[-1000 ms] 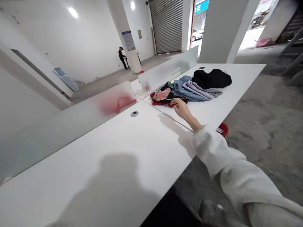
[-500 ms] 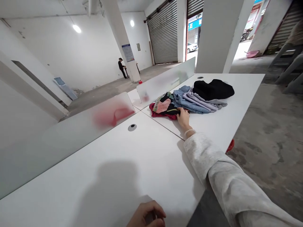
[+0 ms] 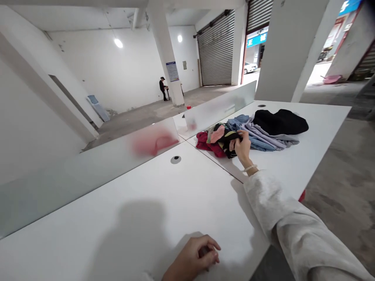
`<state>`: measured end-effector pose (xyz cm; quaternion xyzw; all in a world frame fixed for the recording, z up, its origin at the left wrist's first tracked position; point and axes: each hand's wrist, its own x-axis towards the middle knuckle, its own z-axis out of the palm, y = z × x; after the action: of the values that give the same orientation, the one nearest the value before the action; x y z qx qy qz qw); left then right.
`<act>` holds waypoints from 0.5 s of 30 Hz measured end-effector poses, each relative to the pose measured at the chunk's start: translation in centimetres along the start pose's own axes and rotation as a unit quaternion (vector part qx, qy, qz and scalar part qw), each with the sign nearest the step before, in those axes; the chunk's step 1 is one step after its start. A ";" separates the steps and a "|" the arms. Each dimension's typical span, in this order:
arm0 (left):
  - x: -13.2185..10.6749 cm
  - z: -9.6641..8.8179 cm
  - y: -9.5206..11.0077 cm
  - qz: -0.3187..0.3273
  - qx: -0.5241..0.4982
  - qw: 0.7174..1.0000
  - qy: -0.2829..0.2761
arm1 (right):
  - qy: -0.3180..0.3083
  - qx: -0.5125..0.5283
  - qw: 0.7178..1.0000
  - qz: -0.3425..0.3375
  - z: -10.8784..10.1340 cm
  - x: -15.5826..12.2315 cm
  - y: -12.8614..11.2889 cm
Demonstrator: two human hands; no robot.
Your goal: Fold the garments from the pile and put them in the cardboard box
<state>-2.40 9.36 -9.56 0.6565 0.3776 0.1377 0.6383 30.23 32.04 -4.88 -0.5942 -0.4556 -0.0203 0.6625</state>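
My right hand (image 3: 243,147) reaches to a clothes pile on the far table section, its fingers closed on a black garment with pink and yellow-green patches (image 3: 227,134). The gripped edge is lifted a little off the pile. A dark red garment (image 3: 215,149) lies under and left of it. Right beside my fingers are crumpled light blue and lilac shirts (image 3: 258,132), with a black garment (image 3: 279,121) on top at the right. Low in the picture, my left hand (image 3: 195,255) hovers at the near tabletop, fingers loosely curled and apart, holding nothing.
The white table (image 3: 140,183) has a seam between its sections and a round cable hole (image 3: 175,159). Frosted dividers (image 3: 88,171) run along its far edge, with a blurred red shape behind. A person in black (image 3: 163,89) stands far back near a pillar (image 3: 166,50).
My right hand has raised the edge of the black patterned garment, uncovering more of the dark red one. My left hand has come further into view. The camera view has shifted.
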 end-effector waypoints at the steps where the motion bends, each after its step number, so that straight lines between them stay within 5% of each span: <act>1: 0.4 0.1 0.0 -0.002 -0.010 1.000 0.004 | 0.012 0.030 0.999 0.004 0.1 -0.3 -1.8; 5: 1.9 -0.5 0.3 0.061 -0.065 0.992 0.092 | -0.044 0.199 0.979 0.016 1.4 -2.9 -11.0; 9: 1.6 -3.6 1.8 0.140 -0.228 0.926 0.267 | -0.165 0.348 0.923 -0.008 1.6 -5.7 -20.8; 12: -0.3 -6.8 3.9 0.188 -0.413 0.863 0.224 | -0.189 0.424 0.885 -0.020 0.4 -7.7 -26.8; 15: -2.9 -9.4 5.7 0.237 -0.512 0.803 0.192 | -0.280 0.472 0.836 -0.003 -0.2 -10.4 -30.7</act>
<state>-8.74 14.88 -1.97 0.2633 0.1997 0.5809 0.7439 6.80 17.54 12.17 -0.1883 -0.5779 0.3621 0.7067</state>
